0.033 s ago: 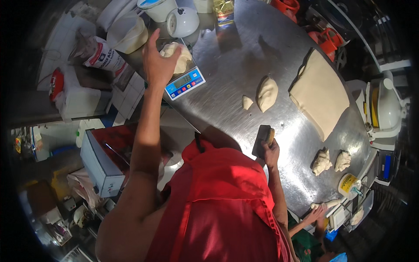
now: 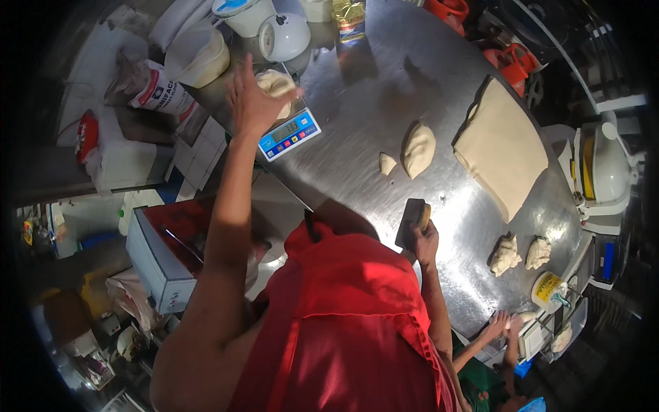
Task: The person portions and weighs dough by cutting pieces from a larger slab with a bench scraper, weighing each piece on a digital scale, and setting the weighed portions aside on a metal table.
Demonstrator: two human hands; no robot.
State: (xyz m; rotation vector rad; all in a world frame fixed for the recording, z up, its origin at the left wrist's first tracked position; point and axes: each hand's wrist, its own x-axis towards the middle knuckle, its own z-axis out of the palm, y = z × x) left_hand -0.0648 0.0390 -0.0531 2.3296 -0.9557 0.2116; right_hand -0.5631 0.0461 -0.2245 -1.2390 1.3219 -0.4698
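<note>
The left hand (image 2: pixel 252 103) rests open on a dough ball (image 2: pixel 276 85) sitting on the scale (image 2: pixel 288 132). The right hand (image 2: pixel 425 240) holds a dough scraper (image 2: pixel 412 222) tight, its long side pointing up the steel table (image 2: pixel 357 103).

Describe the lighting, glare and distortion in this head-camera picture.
Head view: strong fisheye, so the steel table edge bends and the corners go black. Soft glare streaks the metal near the dough slab. The left hand at the scale is evenly lit; the right hand grips a scraper; the rim is dim and blurred.
</note>
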